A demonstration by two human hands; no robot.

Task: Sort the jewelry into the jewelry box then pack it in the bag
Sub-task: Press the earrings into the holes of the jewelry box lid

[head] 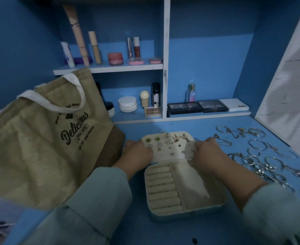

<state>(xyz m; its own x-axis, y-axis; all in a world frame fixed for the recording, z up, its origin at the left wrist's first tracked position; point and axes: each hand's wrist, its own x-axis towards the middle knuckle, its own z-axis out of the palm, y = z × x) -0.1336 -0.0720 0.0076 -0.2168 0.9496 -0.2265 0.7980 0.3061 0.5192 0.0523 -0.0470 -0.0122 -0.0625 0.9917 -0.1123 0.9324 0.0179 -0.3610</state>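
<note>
small cream jewelry box (pixel 184 188) open mid table, light, stiff. left hand (pixel 138 152), right hand (pixel 207 151) hold lid sides, fingers curled. thin silver rings, bangles (pixel 262 160) right: tiny, slippery, pinch each.

Open jewelry box on a desk, between a bag and loose jewelry.

The jewelry box (pixel 184 183) is placed at the centre of the desk (pixel 181 126), its lid (pixel 168 146) laid back away from the viewer, with earrings (pixel 167 138) pinned in the lid. The lid's left edge is touched by the left hand (pixel 138 152) and its right edge by the right hand (pixel 207 151). A bag (pixel 39 138) is stood to the left. Bracelets and rings (pixel 262 156) are spread on the desk to the right. Shelves (pixel 110 68) holding cosmetics (pixel 115 58) are set behind.
</note>
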